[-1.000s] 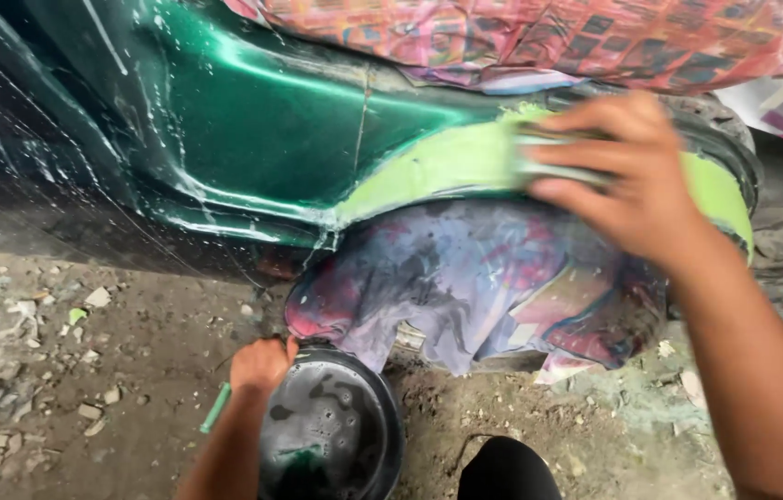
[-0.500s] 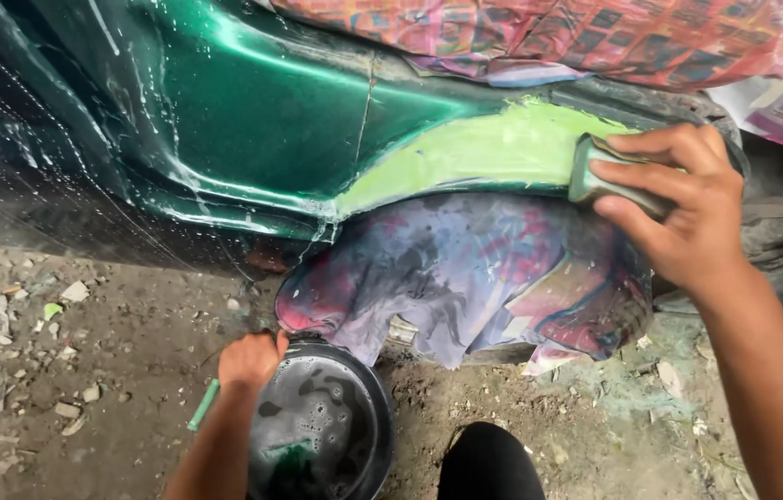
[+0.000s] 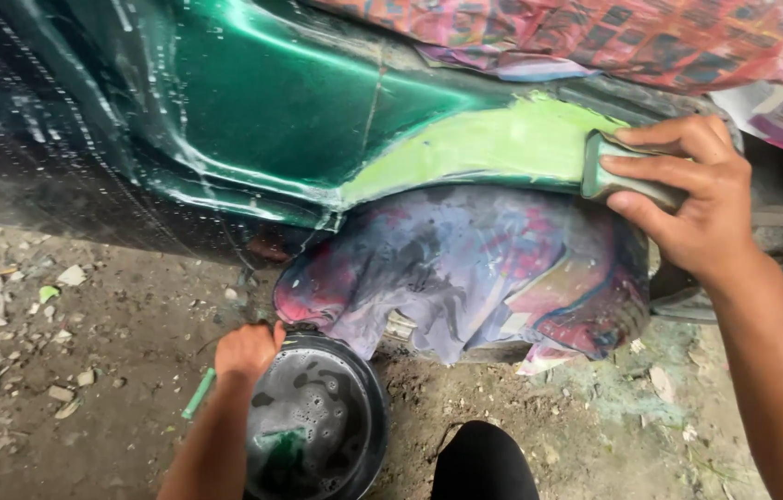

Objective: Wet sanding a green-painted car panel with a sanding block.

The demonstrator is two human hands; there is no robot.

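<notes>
While wet: right hand [image 3: 697,199] clamps sanding block [image 3: 627,181] against light green filler patch [image 3: 502,143] on car's wheel arch.
Left hand [image 3: 245,350]: fist on bucket [image 3: 322,421] rim.
Risk: soapy block probably slips, scuffing green paint [image 3: 271,102].

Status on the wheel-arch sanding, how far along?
Done: pale green filler patch covers the arch of the wet green car panel; wheel masked with paper.
In hand: right hand presses a sanding block on the patch's right end; left hand grips the water bucket rim.
Left: patch unpainted.
</notes>
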